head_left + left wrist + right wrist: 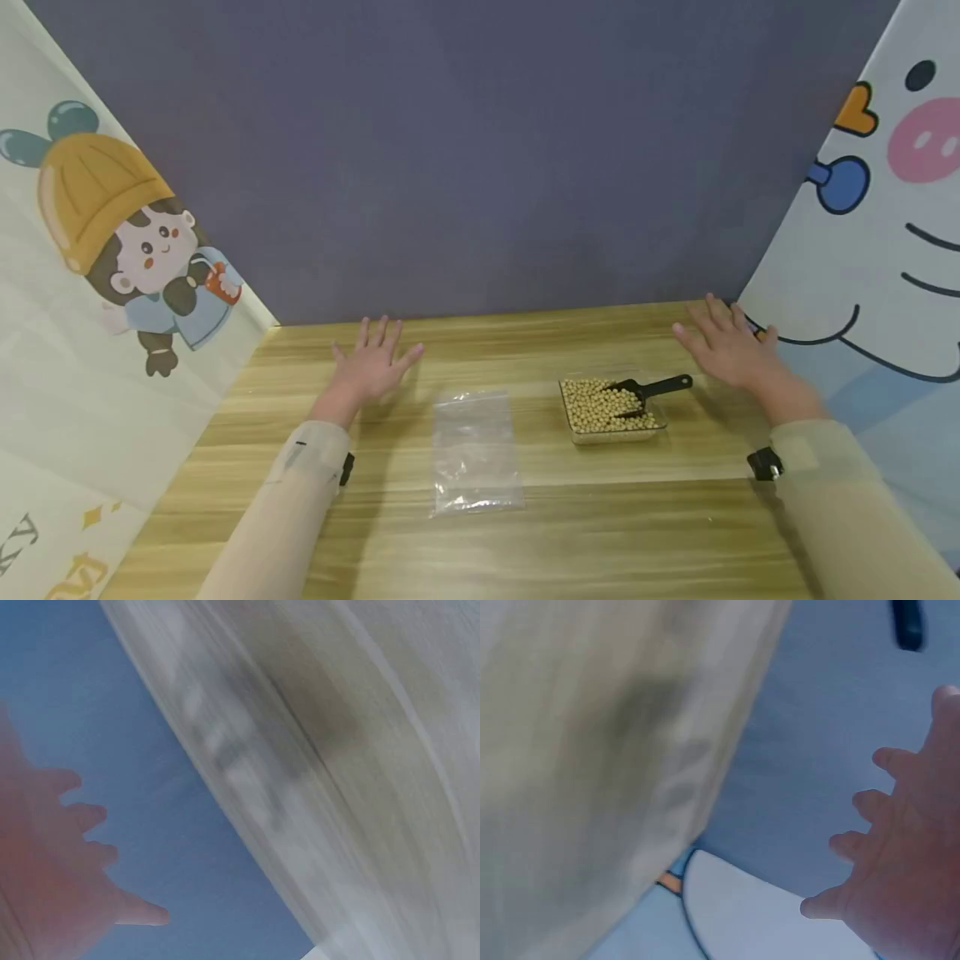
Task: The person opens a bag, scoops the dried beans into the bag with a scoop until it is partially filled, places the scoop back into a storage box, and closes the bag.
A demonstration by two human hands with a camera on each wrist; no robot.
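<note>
My left hand (369, 368) is at the back left of the table, fingers spread and straight, holding nothing. At the back right my right hand (729, 348) is likewise spread, with nothing in it. Between them lies a flat, clear plastic zip bag (474, 454), nearer the left hand. To its right stands a clear rectangular container (618, 437) of yellowish soybeans (596, 406). A black scoop (663, 386) rests in the beans, its handle pointing right toward the right hand. Both wrist views show the spread fingers of the left hand (60, 862) and right hand (904, 862).
The wood-grain table (585, 533) meets a dark blue-grey wall panel (480, 167) at the back. A white sheet with a cartoon child (161, 250) hangs on the left. On the right hangs another sheet with a cartoon pig (862, 283).
</note>
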